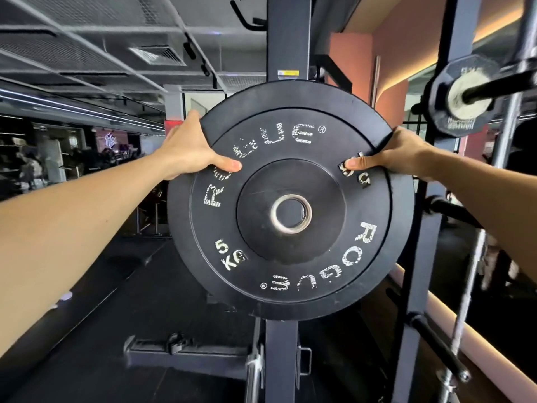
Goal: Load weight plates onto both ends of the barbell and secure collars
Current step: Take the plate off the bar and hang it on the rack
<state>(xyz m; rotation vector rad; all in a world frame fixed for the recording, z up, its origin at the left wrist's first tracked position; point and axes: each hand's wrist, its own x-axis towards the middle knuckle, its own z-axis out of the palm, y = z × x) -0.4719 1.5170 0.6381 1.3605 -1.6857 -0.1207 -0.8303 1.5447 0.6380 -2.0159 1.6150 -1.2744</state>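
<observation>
A black 5 kg bumper plate [290,257] with worn white lettering and a steel-ringed centre hole fills the middle of the view, upright and facing me. My left hand [189,146] grips its upper left rim, thumb across the face. My right hand [398,155] grips the upper right rim, thumb on the face. The plate hangs in front of a dark rack upright [287,39]. At the upper right a smaller black plate [462,97] sits on a bar sleeve [499,85]. No collar is visible.
Empty black storage pegs [438,347] stick out from a second rack upright [418,257] at right. The rack's base frame [186,356] lies on the dark rubber floor below. A lit pink ledge [476,338] runs along the right. The dim gym extends to the left.
</observation>
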